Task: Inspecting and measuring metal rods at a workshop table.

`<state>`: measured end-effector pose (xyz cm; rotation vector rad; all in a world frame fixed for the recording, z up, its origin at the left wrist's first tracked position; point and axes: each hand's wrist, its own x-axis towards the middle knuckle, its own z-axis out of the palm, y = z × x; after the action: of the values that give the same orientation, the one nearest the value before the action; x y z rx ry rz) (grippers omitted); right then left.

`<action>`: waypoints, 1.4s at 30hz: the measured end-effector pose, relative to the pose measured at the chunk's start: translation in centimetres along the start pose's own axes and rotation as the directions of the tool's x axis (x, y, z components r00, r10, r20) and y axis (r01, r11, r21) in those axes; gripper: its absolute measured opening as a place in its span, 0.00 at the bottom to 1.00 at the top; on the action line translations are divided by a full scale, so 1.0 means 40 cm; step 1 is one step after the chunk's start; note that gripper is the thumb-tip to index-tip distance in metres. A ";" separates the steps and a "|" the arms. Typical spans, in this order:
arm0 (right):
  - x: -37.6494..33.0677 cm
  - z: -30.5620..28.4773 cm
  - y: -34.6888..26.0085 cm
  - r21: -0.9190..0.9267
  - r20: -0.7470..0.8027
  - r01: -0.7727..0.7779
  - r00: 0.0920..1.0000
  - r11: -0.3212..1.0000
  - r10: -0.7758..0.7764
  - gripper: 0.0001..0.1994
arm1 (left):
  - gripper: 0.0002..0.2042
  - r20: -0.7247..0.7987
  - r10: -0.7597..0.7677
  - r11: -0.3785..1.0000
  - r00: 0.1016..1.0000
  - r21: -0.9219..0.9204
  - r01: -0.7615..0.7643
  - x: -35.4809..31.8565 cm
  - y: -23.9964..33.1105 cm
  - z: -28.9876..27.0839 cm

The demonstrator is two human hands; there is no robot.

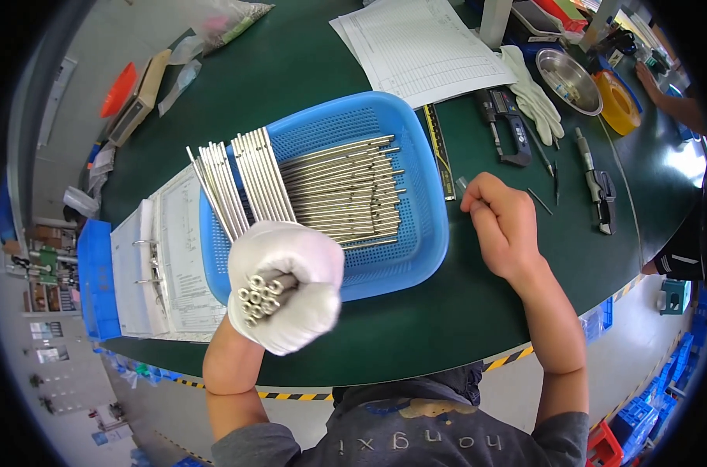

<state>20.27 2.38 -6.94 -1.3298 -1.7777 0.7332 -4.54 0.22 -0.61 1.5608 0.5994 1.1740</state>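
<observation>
1. White-gloved left hand (285,284): grip closed around a fanned bundle of steel tubes (240,180), hollow ends facing the camera, held above the near-left corner of the blue basket (427,233).
2. Beyond that grip, inside the basket: more loose tubes (346,191) lying side by side, seemingly yet to be handled.
3. Bare right hand (505,226): grip pinched shut on a small thin pin (462,184), just right of the basket.
4. Farther right of that grip, on the green surface (416,327): digital caliper (509,124), spare glove (534,95), steel bowl (569,80).
5. Judged partway through: one handful lifted, the larger share left in the basket.
</observation>
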 end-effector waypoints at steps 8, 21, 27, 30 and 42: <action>0.013 -0.004 0.003 -0.037 -0.018 0.009 1.000 0.999 -0.010 0.05 | 0.16 0.129 -0.037 0.928 0.991 -0.363 0.082 0.033 -0.003 -0.066; 0.018 0.015 0.026 -0.055 -0.190 0.121 0.973 0.991 -0.130 0.03 | 0.13 -0.301 -0.152 0.988 0.941 -0.006 0.157 0.016 0.035 0.039; 0.077 -0.031 -0.168 -0.227 -0.252 0.515 0.789 0.827 -0.560 0.06 | 0.13 -0.252 -0.016 0.989 0.968 0.139 0.053 0.012 0.019 0.047; 0.087 0.000 -0.324 -0.061 -0.305 0.570 0.771 0.820 -0.559 0.07 | 0.11 -0.288 0.027 0.988 0.957 0.152 0.018 0.008 0.011 0.030; 0.128 0.104 -0.373 0.421 -0.245 0.509 0.861 0.751 -0.446 0.03 | 0.06 -0.257 0.043 0.993 0.965 0.118 -0.013 0.016 0.009 0.025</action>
<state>8.43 3.04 4.26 -0.5383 -1.5959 0.7052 -3.44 0.20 0.00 1.5268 0.8326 1.3991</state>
